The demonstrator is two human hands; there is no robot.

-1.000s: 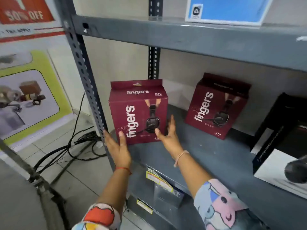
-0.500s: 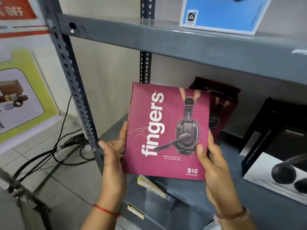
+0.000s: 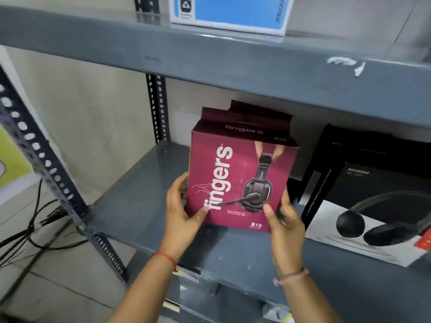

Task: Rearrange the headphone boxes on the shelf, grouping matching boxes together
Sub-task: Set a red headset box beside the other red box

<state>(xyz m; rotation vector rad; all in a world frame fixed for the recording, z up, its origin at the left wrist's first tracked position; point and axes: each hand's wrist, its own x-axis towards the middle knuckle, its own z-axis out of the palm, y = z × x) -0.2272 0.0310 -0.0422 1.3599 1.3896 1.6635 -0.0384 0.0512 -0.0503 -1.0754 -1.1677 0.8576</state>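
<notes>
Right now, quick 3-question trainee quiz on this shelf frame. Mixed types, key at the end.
1. True or false: both hands grip the maroon box.
2. What stands directly behind it? A) a second maroon box B) a blue box C) nothing
3. Fill in: the black box sits to the ___ of the maroon box.

Key: 1 true, left hand and right hand on its lower side edges. 2 A. 3 right.

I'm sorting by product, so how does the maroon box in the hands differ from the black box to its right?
The maroon box reads "fingers S10" and shows a headset with a boom mic; the black box reads "ROCKERZ" and shows headphones on a white lower panel. The maroon one is gripped by both hands; the black one leans untouched. Both are headphone boxes.
</notes>
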